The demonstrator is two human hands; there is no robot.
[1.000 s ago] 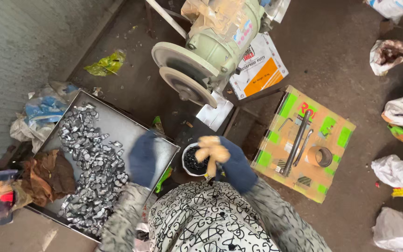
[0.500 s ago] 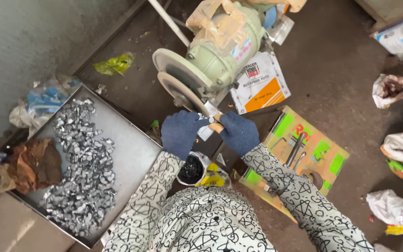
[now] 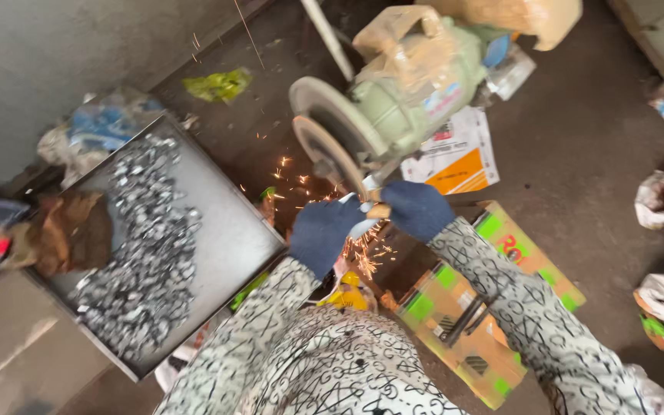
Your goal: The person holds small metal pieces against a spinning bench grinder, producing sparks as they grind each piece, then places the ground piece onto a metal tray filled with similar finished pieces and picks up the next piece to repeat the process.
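Gloved hands (image 3: 370,219) at sparking grinder wheel (image 3: 330,150)

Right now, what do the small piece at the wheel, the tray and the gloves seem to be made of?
The small piece looks like metal: it throws orange sparks against the grinding wheel. The tray seems dull grey sheet metal with a thin raised rim. The gloves on the left hand and right hand look like dark blue knitted fabric.

A small shiny metal piece (image 3: 364,225) was pressed against the spinning grinding wheel (image 3: 330,157), and orange sparks (image 3: 363,250) flew down.
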